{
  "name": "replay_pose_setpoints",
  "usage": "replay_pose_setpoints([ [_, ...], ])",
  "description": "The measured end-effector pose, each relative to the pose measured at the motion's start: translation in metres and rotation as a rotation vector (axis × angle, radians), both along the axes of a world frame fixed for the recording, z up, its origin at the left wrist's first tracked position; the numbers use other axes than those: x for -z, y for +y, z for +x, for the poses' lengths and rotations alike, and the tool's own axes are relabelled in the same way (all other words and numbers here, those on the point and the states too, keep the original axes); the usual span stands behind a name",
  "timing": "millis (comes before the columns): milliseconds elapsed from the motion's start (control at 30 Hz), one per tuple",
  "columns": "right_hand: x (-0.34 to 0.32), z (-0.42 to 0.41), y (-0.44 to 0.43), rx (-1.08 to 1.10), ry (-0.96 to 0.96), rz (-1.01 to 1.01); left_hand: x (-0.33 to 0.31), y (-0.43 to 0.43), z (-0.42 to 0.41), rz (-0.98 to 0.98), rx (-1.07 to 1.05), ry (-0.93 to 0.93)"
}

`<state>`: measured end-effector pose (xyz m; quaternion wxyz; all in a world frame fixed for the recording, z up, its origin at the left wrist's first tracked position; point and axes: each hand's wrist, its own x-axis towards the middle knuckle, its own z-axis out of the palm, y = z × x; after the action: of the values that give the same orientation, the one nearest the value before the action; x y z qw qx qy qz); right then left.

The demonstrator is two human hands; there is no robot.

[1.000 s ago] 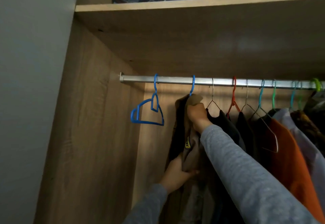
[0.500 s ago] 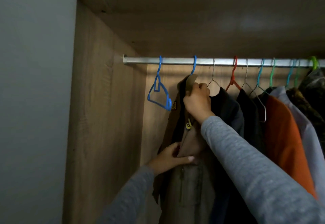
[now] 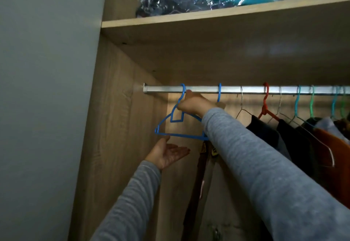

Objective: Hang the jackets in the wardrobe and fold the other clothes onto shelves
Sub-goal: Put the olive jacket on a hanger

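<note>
1. A plain grey wall (image 3: 47, 89) fills the left of the scene, smooth and evenly shaded.
2. Right of it stands a wardrobe (image 3: 113, 193) of pale wood-grain board. Its left side panel (image 3: 128, 112) runs from the near edge back to the far corner.
3. A shelf (image 3: 208, 16) of the same board spans the top, with its underside in shadow.
4. Below the shelf a silver metal rail (image 3: 204, 89) runs left to right, its left end at the side panel.
5. The light is dim. A brighter patch falls on the far back panel (image 3: 250, 104) just under the rail.
</note>
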<state>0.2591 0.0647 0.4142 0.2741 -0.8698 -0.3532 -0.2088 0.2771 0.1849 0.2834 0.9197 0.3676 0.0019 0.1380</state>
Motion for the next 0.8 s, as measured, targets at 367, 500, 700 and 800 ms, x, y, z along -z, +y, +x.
replay_pose_setpoints([
  [367, 0.021, 0.014, 0.018, -0.029, 0.118, 0.051, -0.028, 0.019, 0.026, 0.037, -0.192, -0.251],
  [500, 0.027, 0.006, 0.027, -0.149, 0.185, 0.246, -0.041, 0.015, 0.013, 0.159, -0.348, -0.188],
  [700, 0.050, -0.012, 0.015, -0.197, 0.373, 0.393, -0.026, 0.003, -0.017, 0.348, -0.381, -0.156],
  [800, 0.060, -0.024, 0.004, -0.201, 0.341, 0.418, -0.014, 0.003, -0.040, 0.353, -0.438, -0.115],
])
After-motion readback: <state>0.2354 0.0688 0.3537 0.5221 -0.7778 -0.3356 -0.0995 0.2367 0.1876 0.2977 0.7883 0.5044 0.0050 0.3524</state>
